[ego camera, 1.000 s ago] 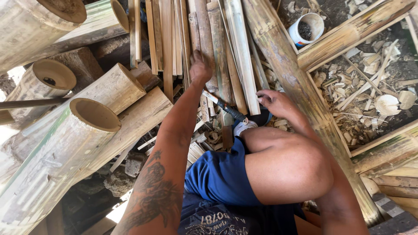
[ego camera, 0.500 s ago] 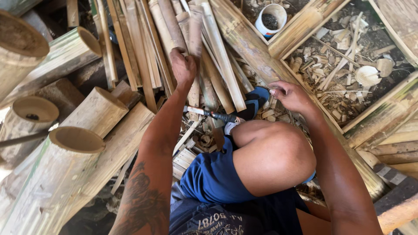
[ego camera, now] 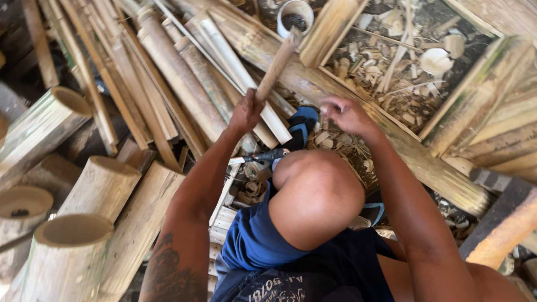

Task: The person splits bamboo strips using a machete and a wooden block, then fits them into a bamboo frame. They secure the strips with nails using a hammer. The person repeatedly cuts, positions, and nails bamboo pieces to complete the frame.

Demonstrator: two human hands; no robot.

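We've got the left hand gripping a bamboo stick, lifted over the pile. Right hand hangs loose, holding nothing. Knife on the floor, so no cutting yet.

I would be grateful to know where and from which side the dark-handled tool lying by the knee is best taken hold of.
Grip the dark-handled tool by its dark handle end, which points toward the knee, coming from above. The right hand looks freest, since the left hand holds a bamboo piece. The pale end points left and is probably the blade.
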